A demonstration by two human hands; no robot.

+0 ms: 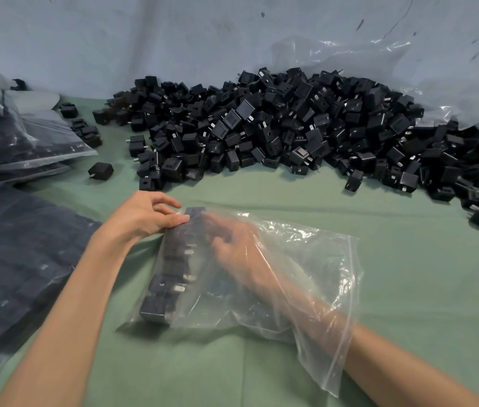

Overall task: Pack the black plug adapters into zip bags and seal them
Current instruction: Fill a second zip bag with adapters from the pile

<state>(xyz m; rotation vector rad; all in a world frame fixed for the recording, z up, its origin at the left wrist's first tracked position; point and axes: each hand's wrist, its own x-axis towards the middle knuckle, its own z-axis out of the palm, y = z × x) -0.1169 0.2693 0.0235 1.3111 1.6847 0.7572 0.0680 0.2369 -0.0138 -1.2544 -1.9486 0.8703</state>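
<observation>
Clear zip bag (305, 259) lies flat on the green cloth (408, 274), centre-front, mouth open twd the near right w/ the zip strip unsealed. Inside, along its left edge, a row of black plug adapters (168, 277) sits packed end to end, metal prongs pointing right. Right hand (238, 251) is inside the bag, forearm thru the mouth, fingers near the row; it's blurred, so can't tell if it's grasping anything. Left hand (144, 215) is outside at the bag's far left corner, thumb & curled fingers gripping the plastic by the row's far end. Behind, a big loose pile of adapters (276, 127) spreads across the cloth, w/ a lone adapter (101, 170) just left of it. Filled bags (12, 259) lie at far left, more stacked behind them. Crumpled clear plastic sheeting (349, 60) rises behind the pile at right, against a blue-grey wall (144, 33)
</observation>
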